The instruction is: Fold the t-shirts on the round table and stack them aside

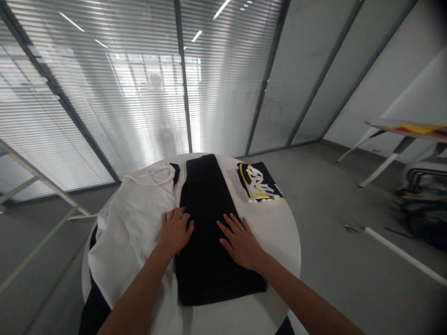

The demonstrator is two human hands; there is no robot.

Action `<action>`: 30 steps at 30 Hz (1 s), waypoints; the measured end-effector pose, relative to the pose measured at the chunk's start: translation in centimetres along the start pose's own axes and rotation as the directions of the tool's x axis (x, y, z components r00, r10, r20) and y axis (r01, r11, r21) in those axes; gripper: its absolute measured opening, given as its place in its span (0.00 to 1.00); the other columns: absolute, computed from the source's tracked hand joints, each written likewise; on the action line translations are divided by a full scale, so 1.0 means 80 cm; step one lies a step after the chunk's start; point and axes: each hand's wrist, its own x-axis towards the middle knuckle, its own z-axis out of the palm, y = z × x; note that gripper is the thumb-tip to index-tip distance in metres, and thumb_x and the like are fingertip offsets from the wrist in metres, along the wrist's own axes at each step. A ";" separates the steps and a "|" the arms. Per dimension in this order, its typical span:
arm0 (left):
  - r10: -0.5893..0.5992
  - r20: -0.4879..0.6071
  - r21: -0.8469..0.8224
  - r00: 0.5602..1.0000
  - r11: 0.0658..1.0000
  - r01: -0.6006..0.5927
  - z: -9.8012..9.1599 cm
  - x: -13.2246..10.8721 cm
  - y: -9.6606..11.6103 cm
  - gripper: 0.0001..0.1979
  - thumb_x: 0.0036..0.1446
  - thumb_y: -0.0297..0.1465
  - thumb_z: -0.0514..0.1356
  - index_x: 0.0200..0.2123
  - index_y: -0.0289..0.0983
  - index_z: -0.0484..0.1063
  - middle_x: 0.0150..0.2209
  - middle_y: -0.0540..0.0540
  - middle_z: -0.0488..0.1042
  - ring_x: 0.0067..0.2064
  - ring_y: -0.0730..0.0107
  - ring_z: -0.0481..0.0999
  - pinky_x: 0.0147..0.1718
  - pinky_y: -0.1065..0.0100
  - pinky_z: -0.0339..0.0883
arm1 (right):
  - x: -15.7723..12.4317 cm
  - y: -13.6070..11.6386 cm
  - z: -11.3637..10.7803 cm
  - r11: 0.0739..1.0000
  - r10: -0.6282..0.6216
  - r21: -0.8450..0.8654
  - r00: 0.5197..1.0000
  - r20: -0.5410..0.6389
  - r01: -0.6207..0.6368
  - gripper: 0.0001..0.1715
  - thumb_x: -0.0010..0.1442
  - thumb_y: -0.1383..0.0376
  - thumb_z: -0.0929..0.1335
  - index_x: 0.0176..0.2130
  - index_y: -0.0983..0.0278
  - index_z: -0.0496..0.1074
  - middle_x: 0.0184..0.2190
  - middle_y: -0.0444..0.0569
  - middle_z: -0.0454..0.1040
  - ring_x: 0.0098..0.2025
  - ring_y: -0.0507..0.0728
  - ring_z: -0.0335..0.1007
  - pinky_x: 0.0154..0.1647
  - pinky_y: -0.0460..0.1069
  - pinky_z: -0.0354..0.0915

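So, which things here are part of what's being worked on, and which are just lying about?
Being worked on:
the left hand and right hand, both flat on the black garment

Just lying about, it seems:
the white garment
the folded black printed garment
the round white table
the white tube on the floor

**Slatted blinds (pixel 104 93) and a grey floor (pixel 314 223)**

Daylight glows through the blinds, which line glass partitions (pixel 223 93) with dark frames. Strip lights (pixel 71 21) reflect overhead. A white wall (pixel 394 93) stands right, above a trestle table (pixel 394 135) and a white pipe (pixel 401 251) on the floor. A white metal frame (pixel 35 181) stands left.
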 end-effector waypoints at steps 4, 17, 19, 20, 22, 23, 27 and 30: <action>0.114 0.020 -0.051 0.993 0.992 -0.113 0.008 0.003 -0.002 0.25 0.66 0.40 0.47 0.65 0.44 0.59 0.68 0.43 0.53 0.68 0.53 0.51 0.63 0.47 0.48 | -0.013 -0.001 -0.017 1.000 -0.013 0.024 1.000 0.005 0.013 0.32 0.65 0.49 0.60 0.65 0.54 0.59 0.66 0.54 0.57 0.68 0.68 0.46 0.65 0.71 0.33; 0.154 0.012 -0.157 0.988 0.976 -0.150 -0.008 0.011 0.001 0.17 0.64 0.38 0.52 0.50 0.43 0.74 0.44 0.45 0.75 0.48 0.60 0.72 0.53 0.54 0.60 | 0.039 0.031 -0.015 0.992 0.008 0.126 1.000 -0.015 -0.006 0.30 0.67 0.55 0.59 0.66 0.54 0.57 0.67 0.50 0.55 0.68 0.64 0.47 0.65 0.67 0.43; 0.151 0.014 -0.175 0.988 0.974 -0.147 -0.009 0.011 0.001 0.17 0.64 0.37 0.51 0.49 0.42 0.75 0.42 0.44 0.75 0.46 0.61 0.73 0.49 0.57 0.63 | 0.033 0.029 -0.012 0.994 -0.030 0.107 0.999 0.013 0.028 0.28 0.67 0.56 0.59 0.65 0.52 0.59 0.67 0.48 0.55 0.69 0.65 0.44 0.65 0.69 0.40; 0.154 0.023 -0.188 0.988 0.971 -0.148 -0.010 0.011 0.001 0.17 0.64 0.36 0.51 0.49 0.41 0.74 0.41 0.44 0.75 0.45 0.62 0.73 0.48 0.59 0.64 | 0.028 0.028 -0.013 0.994 -0.041 0.106 0.999 0.019 0.039 0.27 0.67 0.56 0.59 0.64 0.51 0.60 0.67 0.48 0.56 0.69 0.65 0.45 0.65 0.68 0.40; 0.176 0.048 -0.211 0.983 0.964 -0.162 -0.009 0.011 0.001 0.17 0.64 0.35 0.50 0.51 0.40 0.74 0.40 0.44 0.75 0.42 0.64 0.74 0.47 0.61 0.65 | 0.017 0.026 -0.020 0.993 -0.053 0.110 0.998 0.030 0.049 0.28 0.65 0.56 0.61 0.63 0.51 0.62 0.65 0.49 0.59 0.67 0.65 0.48 0.65 0.67 0.41; 0.192 0.056 -0.217 0.980 0.960 -0.176 -0.008 0.011 0.002 0.18 0.64 0.35 0.50 0.51 0.40 0.73 0.40 0.44 0.75 0.42 0.64 0.74 0.47 0.61 0.65 | 0.011 0.025 -0.025 0.993 -0.055 0.109 0.998 0.035 0.051 0.28 0.64 0.56 0.63 0.62 0.51 0.63 0.64 0.49 0.60 0.66 0.65 0.50 0.65 0.67 0.42; 0.234 0.003 -0.173 0.972 0.958 -0.230 0.000 0.010 0.003 0.19 0.64 0.35 0.50 0.55 0.41 0.71 0.49 0.42 0.72 0.50 0.61 0.71 0.52 0.58 0.63 | 0.001 0.019 -0.045 0.992 -0.069 0.108 0.997 0.037 0.065 0.24 0.59 0.56 0.68 0.55 0.51 0.70 0.57 0.49 0.68 0.59 0.65 0.60 0.63 0.68 0.41; 0.217 -0.026 -0.123 0.976 0.968 -0.219 0.009 0.009 0.002 0.22 0.64 0.37 0.50 0.60 0.44 0.66 0.59 0.42 0.66 0.59 0.57 0.64 0.58 0.53 0.57 | 0.016 0.018 -0.052 0.986 -0.077 0.148 0.997 0.012 0.074 0.15 0.63 0.57 0.65 0.48 0.53 0.75 0.48 0.47 0.74 0.52 0.60 0.66 0.62 0.64 0.46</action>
